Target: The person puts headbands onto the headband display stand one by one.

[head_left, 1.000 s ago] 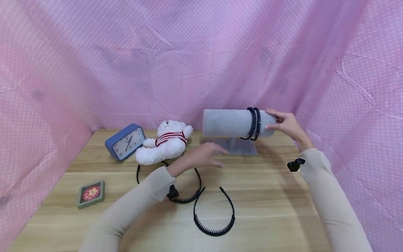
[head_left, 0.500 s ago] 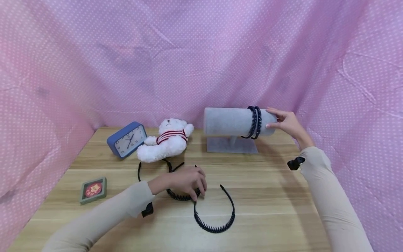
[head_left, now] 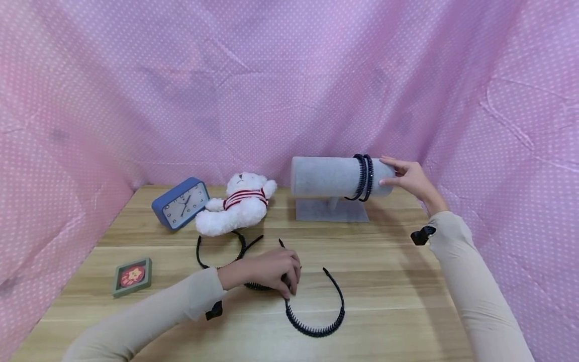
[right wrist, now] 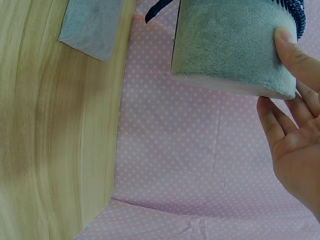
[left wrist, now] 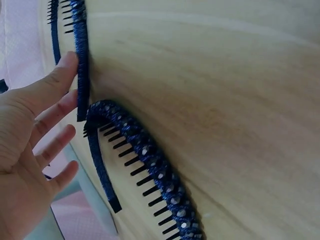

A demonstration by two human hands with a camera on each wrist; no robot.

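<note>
With thumb and fingers my left hand (head_left: pixel 277 269) pinches one arm of a black toothed headband (head_left: pixel 318 332) at the table's front middle. In the left wrist view the thumb lies against that slim arm (left wrist: pixel 83 65), beside the beaded, toothed band of another headband (left wrist: pixel 162 175). Overlapping headbands (head_left: pixel 198 254) lie left of the hand, partly hidden by it and the forearm. My right hand (head_left: pixel 409 178) grips the right end of a grey velvety cylinder stand (head_left: pixel 323 176), thumb on the near side. Two dark headbands (head_left: pixel 363 178) hang round the cylinder near that hand.
A white plush bear (head_left: pixel 242 213) in a striped top lies behind the overlapping headbands. Left of it stands a blue alarm clock (head_left: pixel 183 203). A small green-framed picture (head_left: pixel 132 277) lies at the left. Pink dotted cloth (head_left: pixel 253 100) surrounds the wooden table (head_left: pixel 384 301).
My left hand has come down and left from near the stand to the front headband, taken its arm, and shifted it slightly right. My right hand stays at the stand's end.
</note>
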